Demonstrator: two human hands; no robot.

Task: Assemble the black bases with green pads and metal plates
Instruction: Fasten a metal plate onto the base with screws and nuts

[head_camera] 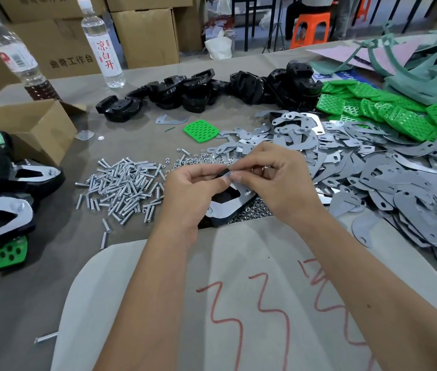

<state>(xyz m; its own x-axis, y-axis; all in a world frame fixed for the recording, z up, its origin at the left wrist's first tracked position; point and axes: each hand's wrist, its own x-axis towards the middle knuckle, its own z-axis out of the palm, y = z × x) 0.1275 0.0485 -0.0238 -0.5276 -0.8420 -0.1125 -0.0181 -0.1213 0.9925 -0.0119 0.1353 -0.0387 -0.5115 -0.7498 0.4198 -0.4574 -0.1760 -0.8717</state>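
While both hands meet at table centre, left hand [193, 188] and right hand [270, 178] curl fingers, pinching the top edge of a black base [224, 199] with a metal plate [228, 207] on it, held over loose nuts. Screws [123, 188] pile just left; plate heap [372, 183] right, green pads [388, 113] and spare bases [212, 89] behind.

You are wearing the only camera on your head, so it is looking forward and steeply down onto the table [131, 277] from close above. Its wide lens is bending the edges. Your forearms are entering from the bottom edge, and stacked boxes [145, 36] are filling the far top of the view.
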